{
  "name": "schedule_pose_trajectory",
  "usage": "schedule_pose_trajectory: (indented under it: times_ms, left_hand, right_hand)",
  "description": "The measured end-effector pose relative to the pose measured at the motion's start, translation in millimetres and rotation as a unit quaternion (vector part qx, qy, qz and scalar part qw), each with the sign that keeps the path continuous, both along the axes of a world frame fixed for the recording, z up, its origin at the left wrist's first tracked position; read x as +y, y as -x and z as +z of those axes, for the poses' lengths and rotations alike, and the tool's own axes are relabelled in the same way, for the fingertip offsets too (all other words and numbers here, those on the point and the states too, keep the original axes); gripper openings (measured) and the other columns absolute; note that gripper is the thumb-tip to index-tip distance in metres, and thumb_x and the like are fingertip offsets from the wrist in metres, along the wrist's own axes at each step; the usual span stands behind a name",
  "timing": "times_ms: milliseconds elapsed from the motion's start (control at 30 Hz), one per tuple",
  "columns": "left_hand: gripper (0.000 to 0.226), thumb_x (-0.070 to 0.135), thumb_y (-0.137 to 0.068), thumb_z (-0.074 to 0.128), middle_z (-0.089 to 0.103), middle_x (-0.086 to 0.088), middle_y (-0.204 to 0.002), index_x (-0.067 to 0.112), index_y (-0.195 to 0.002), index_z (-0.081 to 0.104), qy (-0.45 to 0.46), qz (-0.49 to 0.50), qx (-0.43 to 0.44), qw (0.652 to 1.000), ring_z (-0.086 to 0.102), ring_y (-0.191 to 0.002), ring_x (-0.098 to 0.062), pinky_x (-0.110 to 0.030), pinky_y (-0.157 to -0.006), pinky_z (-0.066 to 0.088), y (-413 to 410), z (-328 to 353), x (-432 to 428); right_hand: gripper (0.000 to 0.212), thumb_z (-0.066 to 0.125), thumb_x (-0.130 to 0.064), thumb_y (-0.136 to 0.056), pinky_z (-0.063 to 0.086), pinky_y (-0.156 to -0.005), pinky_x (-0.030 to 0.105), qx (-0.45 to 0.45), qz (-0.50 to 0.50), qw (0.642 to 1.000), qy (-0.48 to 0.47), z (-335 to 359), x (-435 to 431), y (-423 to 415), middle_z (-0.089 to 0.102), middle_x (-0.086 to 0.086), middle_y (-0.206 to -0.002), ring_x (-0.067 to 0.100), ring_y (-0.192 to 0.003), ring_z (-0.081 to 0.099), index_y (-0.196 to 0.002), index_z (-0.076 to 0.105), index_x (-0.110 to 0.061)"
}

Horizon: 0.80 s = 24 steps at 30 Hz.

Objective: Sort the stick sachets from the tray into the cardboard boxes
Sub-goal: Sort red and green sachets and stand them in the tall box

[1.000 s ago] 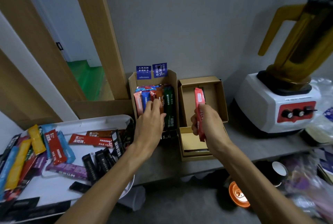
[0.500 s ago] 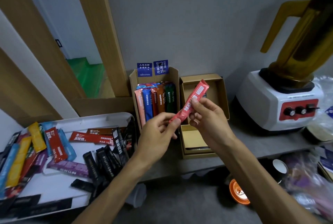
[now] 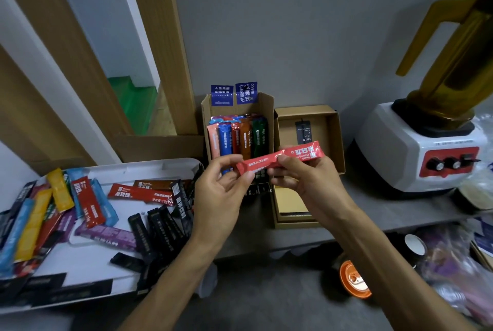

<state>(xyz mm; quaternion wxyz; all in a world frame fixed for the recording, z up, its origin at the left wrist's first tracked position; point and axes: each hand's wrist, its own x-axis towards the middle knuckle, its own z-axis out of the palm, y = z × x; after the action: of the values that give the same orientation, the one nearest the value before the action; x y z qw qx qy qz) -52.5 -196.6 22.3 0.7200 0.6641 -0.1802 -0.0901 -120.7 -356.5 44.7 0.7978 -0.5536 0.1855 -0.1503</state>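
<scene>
I find the red sachet (image 3: 266, 163) withdrawn from the right box (image 3: 324, 128), pinched by left hand (image 3: 221, 192) and right hand (image 3: 306, 181); unsorted.

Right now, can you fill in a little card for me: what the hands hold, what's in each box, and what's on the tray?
Left hand: pinches one end of the red sachet
Right hand: holds the same sachet nearer its other end
Tall box: coloured sachets standing upright, side by side
Low box: one dark strip with white letters, lying flat
Tray: many loose sachets, black, yellow, blue, red, purple
Right of the boxes: a blender
</scene>
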Motion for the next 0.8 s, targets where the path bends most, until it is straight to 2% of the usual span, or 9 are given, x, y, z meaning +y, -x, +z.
schedule_pose_trajectory:
  times_ms: [167,433,533,667,800]
  left_hand:
    - [0.031,0.009,-0.089,0.069,0.072,-0.007,-0.109,0.013,-0.118,0.060,0.045,-0.020,0.060,0.997,0.074,-0.095,-0.021,-0.029,-0.083,0.060,-0.3,5.8,0.0]
    - [0.031,0.020,-0.084,0.070,0.075,0.003,-0.102,0.014,-0.114,0.065,0.048,-0.042,0.097,0.993,0.074,-0.094,-0.021,-0.034,-0.085,0.058,1.1,6.5,1.1]
    - [0.028,0.022,-0.082,0.069,0.075,0.004,-0.100,0.014,-0.110,0.066,0.058,-0.047,0.116,0.990,0.074,-0.092,-0.020,-0.028,-0.081,0.060,2.4,7.4,1.4]
    - [0.021,0.019,-0.084,0.067,0.076,-0.005,-0.093,0.014,-0.104,0.067,0.059,-0.057,0.111,0.990,0.074,-0.087,-0.021,-0.025,-0.074,0.059,4.6,9.7,-0.9]
    - [0.015,0.014,-0.088,0.066,0.076,-0.006,-0.088,0.013,-0.103,0.068,0.090,-0.039,0.145,0.985,0.073,-0.082,-0.019,-0.024,-0.073,0.059,5.6,12.7,-7.7]
  right_hand:
    - [0.032,0.066,-0.011,-0.093,0.060,-0.077,0.034,-0.007,0.014,1.000,-0.005,1.0,3.2,0.7,0.072,0.022,-0.109,0.029,-0.096,0.074,-0.123,0.057,-0.005]
    - [0.038,0.070,-0.013,-0.090,0.059,-0.080,0.035,-0.006,0.026,1.000,0.010,1.8,4.7,2.2,0.070,0.023,-0.113,0.031,-0.102,0.073,-0.122,0.055,0.002]
    - [0.038,0.072,-0.016,-0.087,0.059,-0.081,0.034,-0.009,0.027,0.999,0.029,1.3,3.7,1.9,0.070,0.021,-0.114,0.030,-0.103,0.073,-0.119,0.057,0.000]
    - [0.028,0.064,-0.017,-0.095,0.058,-0.069,0.026,-0.019,0.023,0.999,0.035,-0.5,-1.4,-1.8,0.073,0.017,-0.095,0.022,-0.080,0.071,-0.114,0.062,0.004]
    - [0.036,0.054,-0.027,-0.102,0.058,-0.065,0.023,-0.011,0.031,0.999,-0.040,-4.0,-4.3,-8.3,0.073,0.015,-0.085,0.016,-0.069,0.069,-0.116,0.061,0.006]
